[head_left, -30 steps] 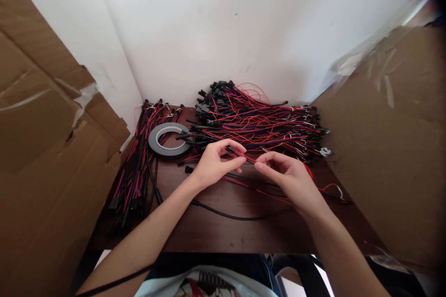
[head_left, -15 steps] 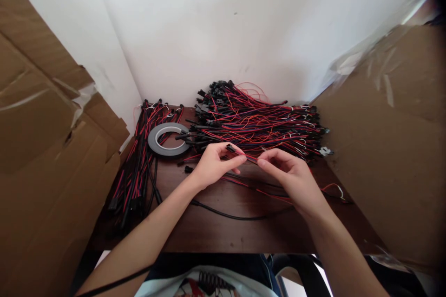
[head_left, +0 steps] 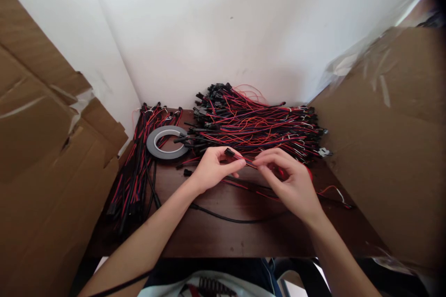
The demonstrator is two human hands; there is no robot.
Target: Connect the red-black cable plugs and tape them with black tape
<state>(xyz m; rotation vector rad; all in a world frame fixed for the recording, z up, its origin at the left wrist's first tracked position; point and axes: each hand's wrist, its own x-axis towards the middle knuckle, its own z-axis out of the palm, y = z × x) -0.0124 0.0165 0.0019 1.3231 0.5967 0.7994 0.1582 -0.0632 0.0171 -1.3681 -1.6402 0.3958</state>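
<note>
My left hand (head_left: 212, 169) pinches a thin red-and-black wire lead (head_left: 240, 158) near its black connector end. My right hand (head_left: 291, 183) pinches the same lead a little further right, fingers curled over it. Both hands hover over the dark wooden table (head_left: 226, 236), just in front of a large heap of red-and-black wire leads (head_left: 254, 125) with black connectors. A few loose leads (head_left: 258, 192) lie on the table under my hands.
A roll of grey tape (head_left: 165, 143) lies flat at the left of the heap. A second bundle of leads (head_left: 134, 176) runs along the table's left side. Cardboard sheets stand at the left (head_left: 45, 158) and right (head_left: 386, 148). A white wall is behind.
The right hand's fingers have curled closer around the lead and shifted slightly left. The view has tipped down a little. The left hand keeps its hold.
</note>
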